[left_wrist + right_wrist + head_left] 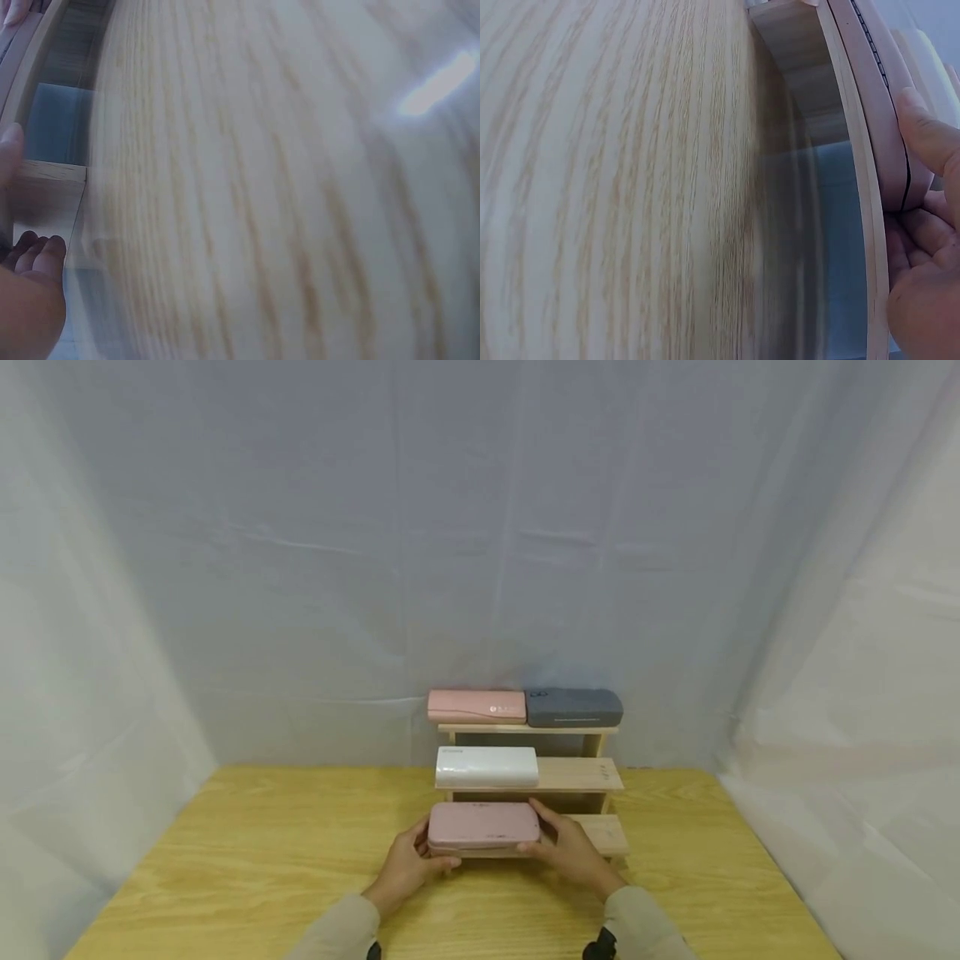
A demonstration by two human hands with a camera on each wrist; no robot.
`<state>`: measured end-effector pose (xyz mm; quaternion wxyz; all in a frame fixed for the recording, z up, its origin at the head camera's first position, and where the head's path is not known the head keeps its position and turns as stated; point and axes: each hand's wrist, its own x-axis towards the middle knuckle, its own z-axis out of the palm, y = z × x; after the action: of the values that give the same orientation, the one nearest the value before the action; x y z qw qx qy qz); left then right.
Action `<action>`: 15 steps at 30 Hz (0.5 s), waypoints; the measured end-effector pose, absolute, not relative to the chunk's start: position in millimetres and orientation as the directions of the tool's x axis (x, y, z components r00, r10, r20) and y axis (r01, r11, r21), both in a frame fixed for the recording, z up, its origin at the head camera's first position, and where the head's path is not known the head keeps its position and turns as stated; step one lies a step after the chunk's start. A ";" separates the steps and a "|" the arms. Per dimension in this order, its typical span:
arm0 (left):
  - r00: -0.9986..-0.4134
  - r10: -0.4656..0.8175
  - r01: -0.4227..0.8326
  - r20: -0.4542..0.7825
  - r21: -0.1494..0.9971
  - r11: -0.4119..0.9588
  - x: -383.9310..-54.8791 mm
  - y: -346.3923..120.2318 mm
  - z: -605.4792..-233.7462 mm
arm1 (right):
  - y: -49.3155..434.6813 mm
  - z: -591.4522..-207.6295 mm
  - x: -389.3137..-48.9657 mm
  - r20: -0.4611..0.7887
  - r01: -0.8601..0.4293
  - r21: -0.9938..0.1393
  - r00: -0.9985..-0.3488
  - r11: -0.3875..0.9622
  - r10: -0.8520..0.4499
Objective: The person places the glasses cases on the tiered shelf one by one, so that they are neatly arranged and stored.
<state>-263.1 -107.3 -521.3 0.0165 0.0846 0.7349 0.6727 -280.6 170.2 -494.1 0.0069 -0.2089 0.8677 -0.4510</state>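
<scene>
A dusty pink case lies on the lowest step of a wooden three-step stand. My left hand grips the case's left end and my right hand grips its right end. The right wrist view has the pink case edge-on with my thumb on it. Only fingertips of my left hand are visible in the left wrist view, beside the stand's wood. A white case lies on the middle step. A pink case and a grey case sit on the top step.
The stand sits at the back of a light wooden table, against a pale fabric backdrop. The right halves of the middle and lowest steps are bare wood.
</scene>
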 end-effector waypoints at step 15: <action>-0.986 0.139 0.109 0.093 0.988 0.111 -262.4 -107.5 -521.5 | 173.4 -495.1 -279.8 0.189 -0.371 -0.767 -0.910 0.523 -0.369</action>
<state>-262.4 -107.5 -521.5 0.0116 0.0832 0.7453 0.6614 -279.8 173.4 -495.1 -0.0012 -0.2120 0.8726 -0.4400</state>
